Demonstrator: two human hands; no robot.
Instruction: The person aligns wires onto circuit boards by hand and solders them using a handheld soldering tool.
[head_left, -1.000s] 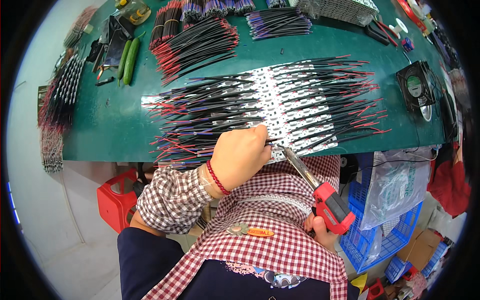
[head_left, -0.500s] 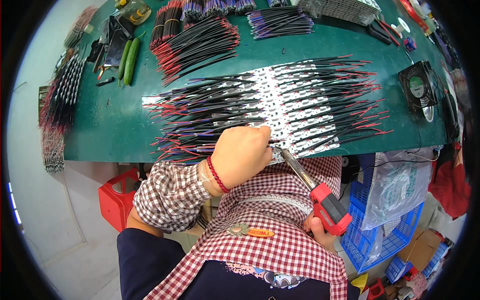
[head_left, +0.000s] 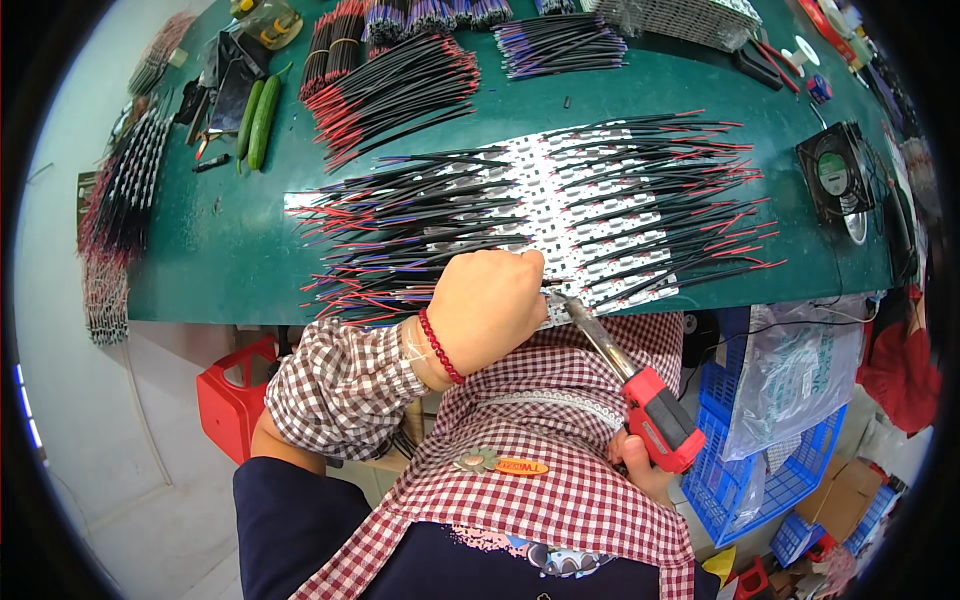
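Observation:
My left hand (head_left: 490,310) is closed in a pinch over the near edge of a white circuit-board panel (head_left: 537,185). Whatever its fingertips grip is hidden behind the hand. Rows of black wires with red and blue ends lie along the panel's left side (head_left: 400,215) and right side (head_left: 690,205). In my right hand (head_left: 640,465) is a soldering iron (head_left: 655,415) with a red and black handle. Its metal tip points up and left, to the panel's near edge just right of my left fingertips.
Bundles of wires (head_left: 400,90) lie at the back of the green table (head_left: 230,260). Two cucumbers (head_left: 262,125) are at the left, and a small black fan (head_left: 838,172) stands at the right. Below are a red stool (head_left: 232,400) and blue crates (head_left: 715,480).
My left hand has shifted very slightly right and up. The soldering iron's tip has edged a little to the right, while the panel and wires stay put.

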